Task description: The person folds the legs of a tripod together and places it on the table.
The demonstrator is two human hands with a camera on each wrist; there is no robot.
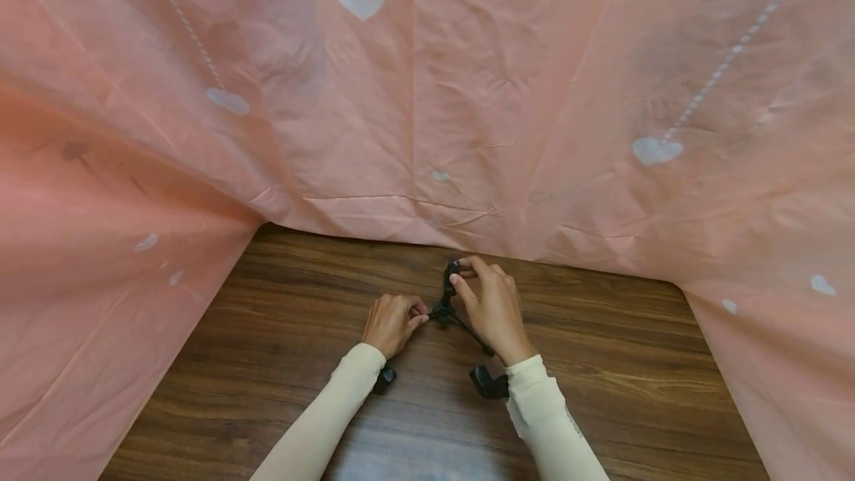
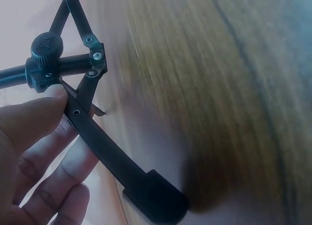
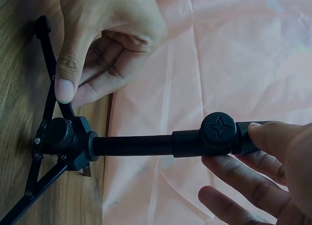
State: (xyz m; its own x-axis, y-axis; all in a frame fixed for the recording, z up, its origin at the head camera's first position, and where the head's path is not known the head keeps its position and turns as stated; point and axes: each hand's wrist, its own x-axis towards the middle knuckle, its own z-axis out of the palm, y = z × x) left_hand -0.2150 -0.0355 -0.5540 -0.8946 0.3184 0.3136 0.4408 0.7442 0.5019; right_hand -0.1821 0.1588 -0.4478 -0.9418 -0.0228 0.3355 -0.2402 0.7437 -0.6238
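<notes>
1. Pink cloth (image 1: 60, 295) at far left, hanging beside the wooden worktop (image 1: 267, 318) and continuing across the back.
2. Next along, left hand (image 1: 390, 321): thumb and fingers pinching one leg (image 2: 107, 149) close to the hub (image 3: 83, 125), well apart from its foot (image 2: 158, 200).
3. At the middle, near the back cloth: black tripod (image 1: 444, 306), apparently standing on the worktop, column (image 3: 134, 146) upright. Opening of the legs largely done, to judge by their wide splay; whether at full spread, hard to tell.
4. On the column, lower knob (image 3: 57, 133) by the hub, upper knob (image 3: 218, 132) near the top, bare tube between. Tightness of either: cannot tell.
5. To the right, right hand (image 1: 490, 310): top end (image 3: 245, 144) pinched between thumb and fingers, just beyond the upper knob, other fingers apart.
6. Unfinished, as a judgement: tripod not yet released by either hand, so setting-up well advanced rather than complete.
</notes>
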